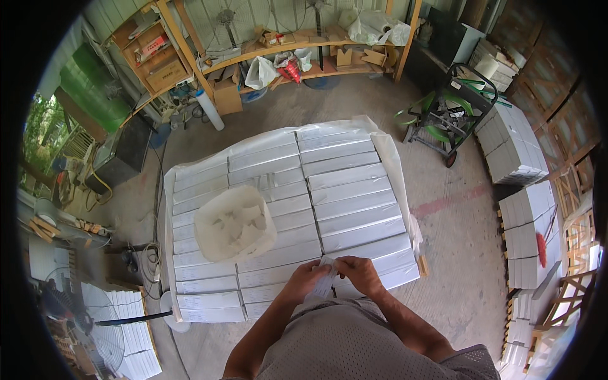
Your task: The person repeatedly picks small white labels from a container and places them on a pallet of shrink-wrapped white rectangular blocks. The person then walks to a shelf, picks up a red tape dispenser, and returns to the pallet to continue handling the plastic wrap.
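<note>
Close to my body, my left hand (305, 280) is closed on a small white paper sheet (323, 286) with faint print, perhaps a sheet of labels. My right hand (360, 273) pinches the sheet's upper right edge with fingers drawn together. Both hands are over the near edge of a wide stack of long white boxes (351, 193), laid in several rows. On the boxes, ahead and to the left of my hands, stands a whitish plastic bin (204, 239) with crumpled pale scraps inside.
White plastic sheeting (394, 161) hangs around the stack. A black hand truck (453, 107) with green straps stands at the far right. More white box stacks (512, 142) line the right side. A floor fan (95, 323) is at lower left; wooden shelves (253, 54) run along the back.
</note>
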A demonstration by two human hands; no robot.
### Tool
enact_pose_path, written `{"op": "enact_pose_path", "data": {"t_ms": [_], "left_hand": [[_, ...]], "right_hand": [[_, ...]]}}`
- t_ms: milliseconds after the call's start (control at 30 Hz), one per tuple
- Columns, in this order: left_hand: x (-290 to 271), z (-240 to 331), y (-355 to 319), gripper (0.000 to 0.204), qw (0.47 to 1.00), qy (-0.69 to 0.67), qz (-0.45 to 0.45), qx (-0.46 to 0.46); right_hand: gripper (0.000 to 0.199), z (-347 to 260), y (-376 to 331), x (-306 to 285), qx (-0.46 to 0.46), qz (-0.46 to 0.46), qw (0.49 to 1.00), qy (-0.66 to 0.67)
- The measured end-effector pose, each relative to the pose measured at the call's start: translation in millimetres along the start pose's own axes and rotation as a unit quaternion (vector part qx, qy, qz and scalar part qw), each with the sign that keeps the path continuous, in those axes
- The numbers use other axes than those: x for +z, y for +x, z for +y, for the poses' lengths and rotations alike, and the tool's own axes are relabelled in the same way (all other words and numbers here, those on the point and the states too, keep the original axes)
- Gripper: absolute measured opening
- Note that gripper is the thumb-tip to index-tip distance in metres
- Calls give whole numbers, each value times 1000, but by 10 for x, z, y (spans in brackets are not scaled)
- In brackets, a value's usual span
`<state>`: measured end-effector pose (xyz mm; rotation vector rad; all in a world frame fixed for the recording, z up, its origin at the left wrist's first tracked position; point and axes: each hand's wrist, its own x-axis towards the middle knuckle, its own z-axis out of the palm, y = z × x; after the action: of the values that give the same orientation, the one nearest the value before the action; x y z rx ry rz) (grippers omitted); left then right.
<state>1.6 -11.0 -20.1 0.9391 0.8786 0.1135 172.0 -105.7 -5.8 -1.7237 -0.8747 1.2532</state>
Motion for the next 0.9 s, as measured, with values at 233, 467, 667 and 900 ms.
{"op": "enact_pose_path", "data": {"t_ms": [233, 467, 667, 900], "left_hand": [[-93, -58, 54, 31, 999, -38, -31, 9], [-67, 20, 30, 31, 999, -45, -27, -3], [-48, 77, 14, 30, 1000, -13, -12, -5], [-22, 83, 22, 26, 998, 56, 5, 35]], "right_hand": [[35, 10, 0, -122, 50, -102, 956, 270], [31, 88, 80, -94, 82, -100, 946, 297], [31, 114, 126, -81, 96, -88, 959, 251], [28, 50, 156, -56, 77, -44, 993, 76]]}}
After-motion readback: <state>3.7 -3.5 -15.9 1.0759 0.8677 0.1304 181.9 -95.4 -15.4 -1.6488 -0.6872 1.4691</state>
